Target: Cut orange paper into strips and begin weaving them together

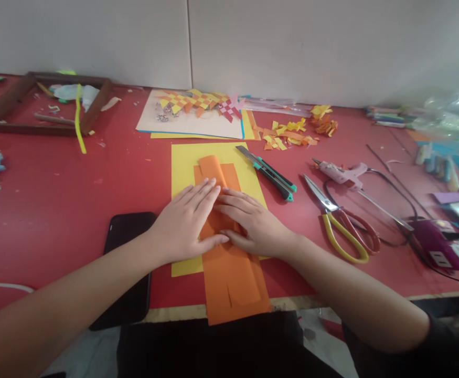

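Note:
An orange paper sheet lies lengthwise in front of me, its lower end reaching past the table's front edge. Part of it is folded over into a narrow strip near the top, and a short slit shows near the bottom. My left hand rests flat on the paper from the left, fingers stretched out. From the right, my right hand lies on it too, fingers extended. The two hands nearly meet over the paper and hide its middle. Under the orange paper is a yellow sheet.
A box cutter with its blade out, scissors and a pink glue gun lie to the right. A black phone sits by my left forearm. Woven paper pieces, paper scraps and a wooden frame are farther back.

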`<state>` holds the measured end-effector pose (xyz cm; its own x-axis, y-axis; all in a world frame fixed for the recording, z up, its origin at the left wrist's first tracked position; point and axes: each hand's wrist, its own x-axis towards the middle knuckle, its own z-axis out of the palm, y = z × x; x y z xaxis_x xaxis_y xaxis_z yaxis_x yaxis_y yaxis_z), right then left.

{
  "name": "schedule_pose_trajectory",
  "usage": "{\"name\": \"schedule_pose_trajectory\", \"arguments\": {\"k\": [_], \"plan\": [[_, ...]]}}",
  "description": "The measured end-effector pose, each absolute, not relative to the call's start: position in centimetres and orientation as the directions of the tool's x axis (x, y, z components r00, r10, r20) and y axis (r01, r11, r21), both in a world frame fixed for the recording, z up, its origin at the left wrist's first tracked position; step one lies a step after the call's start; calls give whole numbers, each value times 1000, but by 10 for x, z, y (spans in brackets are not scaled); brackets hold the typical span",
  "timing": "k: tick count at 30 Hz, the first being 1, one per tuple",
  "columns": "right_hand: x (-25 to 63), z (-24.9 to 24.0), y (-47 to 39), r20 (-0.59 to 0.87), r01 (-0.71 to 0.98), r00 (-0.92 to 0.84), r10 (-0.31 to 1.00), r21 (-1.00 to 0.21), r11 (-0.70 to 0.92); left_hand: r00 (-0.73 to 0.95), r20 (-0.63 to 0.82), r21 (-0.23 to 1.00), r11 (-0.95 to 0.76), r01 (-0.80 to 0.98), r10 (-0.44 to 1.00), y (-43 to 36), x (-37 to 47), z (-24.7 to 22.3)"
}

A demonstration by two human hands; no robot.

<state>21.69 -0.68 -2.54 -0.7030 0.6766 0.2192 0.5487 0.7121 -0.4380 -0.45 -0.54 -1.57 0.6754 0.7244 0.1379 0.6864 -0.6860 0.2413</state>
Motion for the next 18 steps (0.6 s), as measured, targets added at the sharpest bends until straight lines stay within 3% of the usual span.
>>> {"name": "schedule_pose_trajectory", "arguments": {"k": [8, 18], "plan": [[217, -28, -7, 250, 553, -691, 678, -420, 719, 640, -15, 209, -623, 754, 769, -5, -3, -18], [217, -27, -7, 243, 546, -693, 679, -438, 714, 641, -40, 130, -632, 764, 766, -6, -3, -15]]}}
